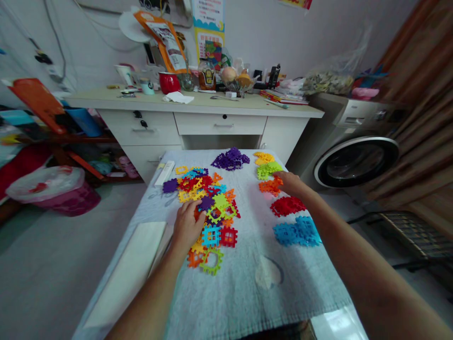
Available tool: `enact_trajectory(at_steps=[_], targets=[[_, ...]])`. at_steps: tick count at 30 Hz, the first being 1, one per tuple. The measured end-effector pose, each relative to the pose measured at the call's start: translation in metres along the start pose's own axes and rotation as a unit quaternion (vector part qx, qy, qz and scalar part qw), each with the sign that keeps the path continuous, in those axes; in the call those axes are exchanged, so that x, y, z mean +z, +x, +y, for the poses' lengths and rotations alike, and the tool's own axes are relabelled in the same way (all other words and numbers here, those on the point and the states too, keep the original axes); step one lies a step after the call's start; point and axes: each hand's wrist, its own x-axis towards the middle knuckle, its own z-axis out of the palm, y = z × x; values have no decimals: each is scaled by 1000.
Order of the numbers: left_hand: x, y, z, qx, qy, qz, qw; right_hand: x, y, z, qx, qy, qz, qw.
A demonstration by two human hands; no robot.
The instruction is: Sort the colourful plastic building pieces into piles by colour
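Observation:
Flat, notched plastic building pieces in several colours lie on a cloth-covered table. My left hand (188, 223) rests at the left side of a mixed pile (191, 193), thumb and forefinger apart around the pieces there. A purple square piece (206, 203) is by its fingertips. Nearer me lie a light-blue window piece (211, 235), a red window piece (229, 237) and a green frame piece (212, 261). At the right, my right hand (288, 183) has its fingers together on an orange piece at the orange heap (269, 187); its fingertips are partly hidden.
Single-colour heaps stand apart: purple (231, 159), yellow (264, 157), green (269, 170), red (287, 206) and blue (297, 231). A white remote (164, 174) and a long pale board (129, 269) lie along the left edge. Behind are a cluttered desk (221, 106) and a washing machine (348, 141).

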Motion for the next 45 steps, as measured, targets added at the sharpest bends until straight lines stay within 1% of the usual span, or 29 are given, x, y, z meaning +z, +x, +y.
enact_trajectory(at_steps=[4,7,9,10,12,14,16,17,19,21,23,28,31,34,37,40,43,45], targets=[[0,0,0,-4,1,5,1000,6,1,4,10,-2,5,1000],[-1,1,0,0,-5,4,1000,1,-7,-8,23,5,39,999],[-1,1,1,2,-9,2,1000,-2,-17,-28,0,33,65,997],[-1,1,1,2,-11,1,1000,-2,-23,-41,-24,58,73,995],[-2,2,2,2,-14,2,1000,3,-35,-73,-83,123,70,986],[-2,2,2,4,-15,1,1000,17,-45,-106,-122,184,52,974],[-2,1,2,7,-16,-2,1000,36,-52,-133,-162,219,33,962],[-2,1,1,8,-18,-3,1000,46,-54,-142,-173,231,35,957],[-1,1,0,7,-25,-6,1000,64,-56,-154,-181,249,43,950],[0,0,-1,6,-34,-9,999,77,-56,-156,-182,263,56,946],[1,1,-1,8,-40,-13,999,85,-55,-155,-187,275,67,941],[2,1,0,11,-44,-15,999,90,-54,-153,-192,294,101,931],[2,1,-1,9,-43,-8,999,92,-54,-153,-179,292,117,932],[3,1,-3,5,-45,9,999,94,-52,-153,-152,309,127,930],[5,2,-7,-1,-44,17,999,94,-52,-151,-117,366,125,915],[7,3,-10,-4,-43,17,999,90,-52,-147,-56,414,129,900],[8,4,-12,-10,-44,12,999,83,-52,-141,2,412,186,892],[8,4,-12,-15,-47,11,999,81,-52,-137,15,387,229,893]])
